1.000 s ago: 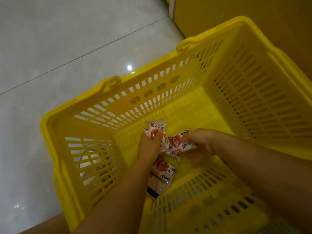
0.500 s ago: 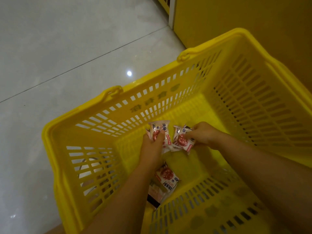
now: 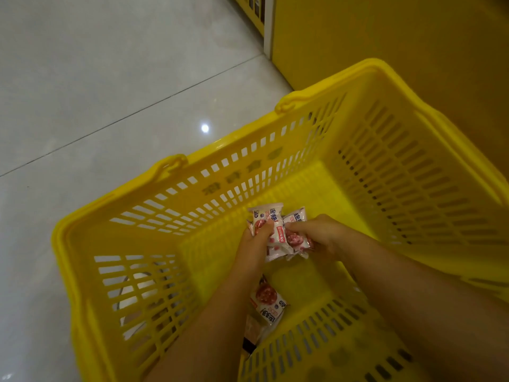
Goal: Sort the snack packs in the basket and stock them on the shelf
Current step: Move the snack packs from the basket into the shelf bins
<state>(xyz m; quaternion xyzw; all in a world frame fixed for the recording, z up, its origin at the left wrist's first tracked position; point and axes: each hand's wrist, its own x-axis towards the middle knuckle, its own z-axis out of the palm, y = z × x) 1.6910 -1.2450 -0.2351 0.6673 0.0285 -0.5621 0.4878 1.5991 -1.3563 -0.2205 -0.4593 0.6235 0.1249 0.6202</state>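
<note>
Two hands are working inside the yellow basket [image 3: 413, 188]. The left hand [image 3: 253, 241] is gripping an upright snack pack [image 3: 265, 216], thumb across its front. The right hand [image 3: 325, 235] is pinching a second pack [image 3: 296, 239], which is touching the first. A third pack [image 3: 268, 297] is lying on the basket bottom beside the left forearm. The basket is standing on pale floor tiles [image 3: 96, 78] beside a yellow cabinet [image 3: 385, 37].
</note>
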